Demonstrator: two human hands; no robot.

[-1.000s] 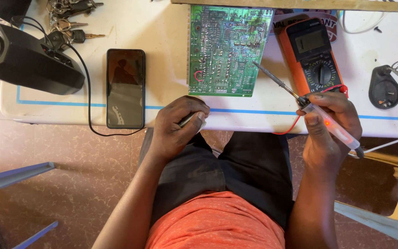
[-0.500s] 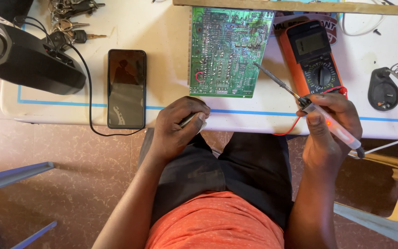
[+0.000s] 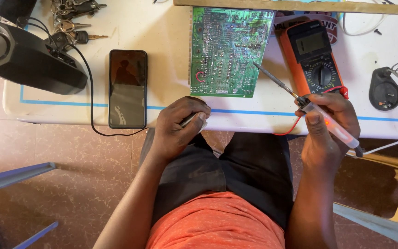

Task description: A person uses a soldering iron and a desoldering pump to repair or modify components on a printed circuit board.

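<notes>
A green circuit board lies solder side up on the white table. My right hand grips a soldering iron with a pale handle, its metal tip touching the board's right edge. My left hand rests at the table's front edge, just below the board, closed around a small silvery object I cannot identify. An orange multimeter lies right of the board, with a red lead running under my right hand.
A dark phone lies left of the board, its black cable trailing off the edge. A black speaker and a bunch of keys sit at the far left. A soldering iron stand is at the right. Plastic chairs flank my legs.
</notes>
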